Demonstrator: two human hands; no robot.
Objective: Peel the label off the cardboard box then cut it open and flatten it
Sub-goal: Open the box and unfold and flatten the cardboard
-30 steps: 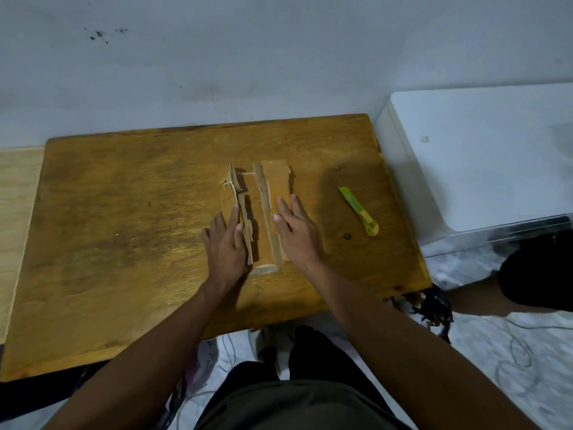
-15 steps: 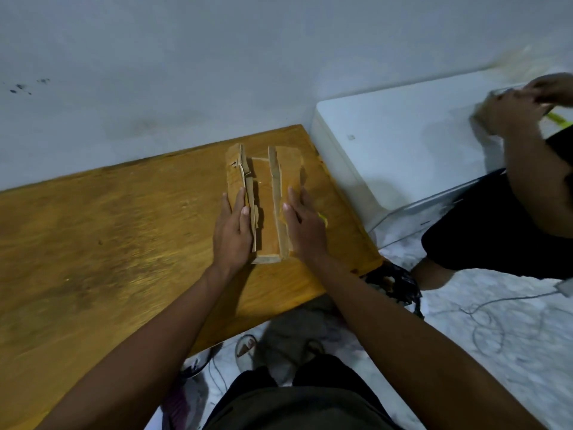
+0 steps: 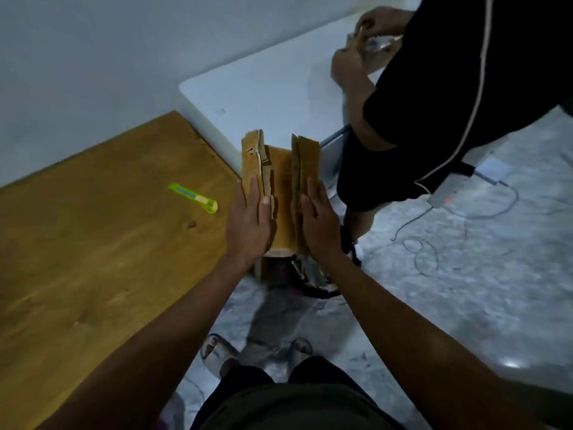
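Observation:
The cut-open brown cardboard box (image 3: 282, 187) is in the middle of the view, its torn side flaps standing up on either side of a flat centre panel. My left hand (image 3: 248, 220) lies flat against its left flap and my right hand (image 3: 319, 223) against its right flap, holding the box between them. The box hangs past the right edge of the wooden table (image 3: 93, 243), over the floor. A green and yellow utility knife (image 3: 193, 198) lies on the table, to the left of my left hand. I see no label on the box.
A white cabinet top (image 3: 263, 94) stands behind the box. A second person in black clothes (image 3: 434, 103) stands at the right, hands busy with something on it. Cables (image 3: 434, 243) and a small device lie on the grey floor. My feet in sandals are below.
Both hands have carried the box from the table's middle to the right, off its edge. The view has swung right, so the knife now lies left of my hands.

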